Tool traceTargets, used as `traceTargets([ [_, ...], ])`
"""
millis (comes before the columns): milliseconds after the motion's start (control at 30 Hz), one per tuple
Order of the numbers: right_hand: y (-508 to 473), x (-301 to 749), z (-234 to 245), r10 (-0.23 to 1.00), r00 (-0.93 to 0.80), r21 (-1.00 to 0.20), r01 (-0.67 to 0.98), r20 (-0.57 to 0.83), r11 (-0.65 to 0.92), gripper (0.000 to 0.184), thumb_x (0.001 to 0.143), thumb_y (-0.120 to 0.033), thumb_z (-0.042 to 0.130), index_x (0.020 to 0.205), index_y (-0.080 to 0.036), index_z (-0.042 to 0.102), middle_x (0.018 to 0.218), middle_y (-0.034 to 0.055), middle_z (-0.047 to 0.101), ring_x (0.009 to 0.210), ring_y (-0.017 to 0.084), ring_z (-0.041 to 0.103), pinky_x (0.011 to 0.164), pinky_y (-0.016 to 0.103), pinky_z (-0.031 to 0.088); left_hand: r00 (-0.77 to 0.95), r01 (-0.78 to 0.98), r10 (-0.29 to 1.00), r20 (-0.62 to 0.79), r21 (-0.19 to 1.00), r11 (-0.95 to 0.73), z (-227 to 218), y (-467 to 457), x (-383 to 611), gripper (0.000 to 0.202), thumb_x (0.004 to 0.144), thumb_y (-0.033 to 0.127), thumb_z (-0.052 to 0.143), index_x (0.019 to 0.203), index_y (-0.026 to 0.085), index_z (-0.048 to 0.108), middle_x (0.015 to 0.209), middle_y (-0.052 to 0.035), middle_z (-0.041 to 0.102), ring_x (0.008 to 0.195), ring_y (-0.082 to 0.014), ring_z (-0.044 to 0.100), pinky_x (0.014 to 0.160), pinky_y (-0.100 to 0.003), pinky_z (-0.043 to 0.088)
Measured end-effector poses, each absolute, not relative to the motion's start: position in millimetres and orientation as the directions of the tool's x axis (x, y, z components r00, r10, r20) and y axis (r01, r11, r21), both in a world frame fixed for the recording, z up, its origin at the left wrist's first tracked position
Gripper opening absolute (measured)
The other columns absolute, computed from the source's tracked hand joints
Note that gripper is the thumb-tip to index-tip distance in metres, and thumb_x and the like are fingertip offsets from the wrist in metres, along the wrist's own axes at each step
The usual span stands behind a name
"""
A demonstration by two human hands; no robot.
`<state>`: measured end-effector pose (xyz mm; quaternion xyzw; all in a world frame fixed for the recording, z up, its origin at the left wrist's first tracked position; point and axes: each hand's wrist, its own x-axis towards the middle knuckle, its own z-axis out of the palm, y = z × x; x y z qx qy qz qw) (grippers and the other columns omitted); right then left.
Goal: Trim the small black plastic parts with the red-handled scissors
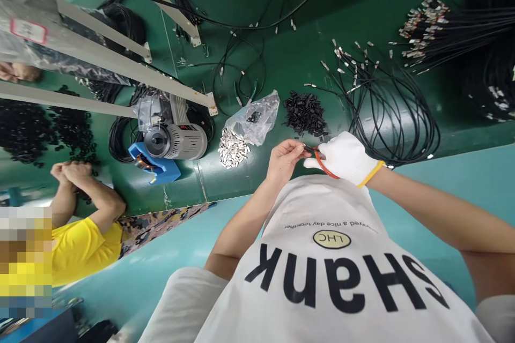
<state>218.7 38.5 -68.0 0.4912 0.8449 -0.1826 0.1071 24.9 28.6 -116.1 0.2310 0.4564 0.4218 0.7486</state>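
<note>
Pinching a small black part in my bare left hand, I hold it touching my gloved right hand, which grips an orange-handled tool, above the green bench.

Plastic bag lies between metal terminals and black caps.

Both arms reach forward and bend in, so the hands meet close together. The left hand is bare, with its fingers pinched. The right hand wears a white glove and its fingers are curled.
</note>
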Motion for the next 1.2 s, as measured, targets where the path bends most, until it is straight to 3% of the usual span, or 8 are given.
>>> traceTargets([
  [300, 62, 211, -108, 0.793, -0.411, -0.246, 0.91, -0.449, 0.333, 0.075, 0.096, -0.075, 0.032, 0.082, -0.015, 0.074, 0.076, 0.0171, 0.072, 0.071, 0.028, 0.065, 0.066, 0.036, 0.032, 0.211, -0.433, 0.796, -0.567, 0.676, 0.597, -162, 53, 21, 0.02, 0.076, 0.024, 0.086, 0.083, 0.014, 0.069, 0.076, -0.002, 0.071, 0.073, -0.0139, 0.072, 0.081, -0.029, 0.057],
  [500, 95, 207, -161, 0.718, -0.332, -0.323, 0.933, -0.612, 0.156, 0.075, 0.093, -0.078, 0.04, 0.092, -0.013, 0.078, 0.087, 0.0195, 0.074, 0.086, 0.029, 0.068, 0.074, 0.033, 0.039, 0.202, -0.384, 0.645, -0.737, 0.546, 0.744, -211, 92, 24, 0.007, 0.084, 0.01, 0.073, 0.081, 0.014, 0.068, 0.071, -0.0029, 0.07, 0.073, -0.0135, 0.072, 0.083, -0.029, 0.056],
  [667, 117, 208, -191, 0.657, -0.329, -0.351, 0.931, -0.678, 0.104, 0.079, 0.091, -0.082, 0.039, 0.094, -0.014, 0.079, 0.087, 0.0167, 0.074, 0.082, 0.025, 0.068, 0.074, 0.03, 0.043, 0.21, -0.375, 0.564, -0.799, 0.467, 0.801, -241, 116, 25, 0.007, 0.085, 0.005, 0.07, 0.081, 0.011, 0.068, 0.072, -0.0065, 0.071, 0.07, -0.0149, 0.071, 0.079, -0.029, 0.055],
  [1033, 126, 203, -212, 0.684, -0.221, -0.286, 0.958, -0.696, 0.019, 0.071, 0.092, -0.074, 0.049, 0.105, -0.01, 0.077, 0.1, 0.0229, 0.073, 0.096, 0.031, 0.068, 0.083, 0.034, 0.045, 0.196, -0.396, 0.486, -0.852, 0.385, 0.834, -271, 133, 31, 0.008, 0.088, 0.005, 0.065, 0.084, 0.012, 0.064, 0.072, -0.0051, 0.068, 0.069, -0.016, 0.071, 0.075, -0.031, 0.056],
  [1200, 126, 202, -214, 0.688, -0.228, -0.272, 0.961, -0.689, 0.046, 0.071, 0.087, -0.076, 0.056, 0.099, -0.01, 0.078, 0.095, 0.0238, 0.073, 0.093, 0.035, 0.069, 0.081, 0.038, 0.047, 0.211, -0.395, 0.462, -0.862, 0.357, 0.846, -272, 130, 28, 0.012, 0.084, 0.007, 0.073, 0.086, 0.013, 0.063, 0.076, -0.0045, 0.069, 0.072, -0.0161, 0.072, 0.077, -0.031, 0.056],
])
